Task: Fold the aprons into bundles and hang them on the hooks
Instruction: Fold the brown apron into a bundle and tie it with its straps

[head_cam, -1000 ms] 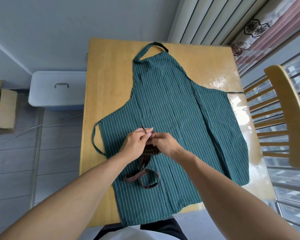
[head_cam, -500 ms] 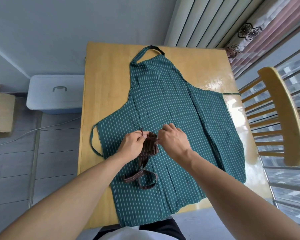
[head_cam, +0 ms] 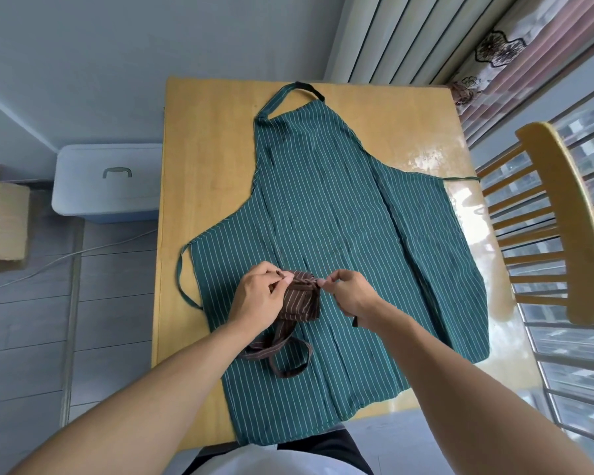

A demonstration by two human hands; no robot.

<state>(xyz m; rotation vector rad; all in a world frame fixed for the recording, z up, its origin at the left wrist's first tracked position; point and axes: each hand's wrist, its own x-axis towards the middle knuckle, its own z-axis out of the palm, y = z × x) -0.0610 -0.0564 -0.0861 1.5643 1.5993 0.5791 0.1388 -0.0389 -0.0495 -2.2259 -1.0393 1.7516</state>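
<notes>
Cardboard box (head_cam: 4, 228) at far left on the floor, then a pale lidded storage bin (head_cam: 107, 181) beside the wooden table (head_cam: 203, 166). A green striped apron (head_cam: 340, 217) lies flat and unfolded across the tabletop, its neck loop at the far end. On the apron's near half sits a brown striped apron, folded into a small bundle (head_cam: 300, 299), with its loose strap loop (head_cam: 282, 354) trailing toward the viewer. The left hand (head_cam: 259, 298) pinches a strap end at the bundle's left upper corner; the right hand (head_cam: 352, 293) pinches the other strap end at the bundle's right, fingers curled narrowly on it, with a short tail hanging below the palm. A wooden chair (head_cam: 570, 228) stands at far right by the window.

Judged step: tying the straps round the bundle, before hanging; no hooks are in view.

Risk: if the two ends are drawn unevenly, or one slips from its pinch, the wrap could loosen and the bundle spring open; dragging could also rumple the green apron beneath.

Change from half a second earlier: the hands, then close together over the bundle, now stand apart on either side, exposing it, as though drawing the tie tight.
</notes>
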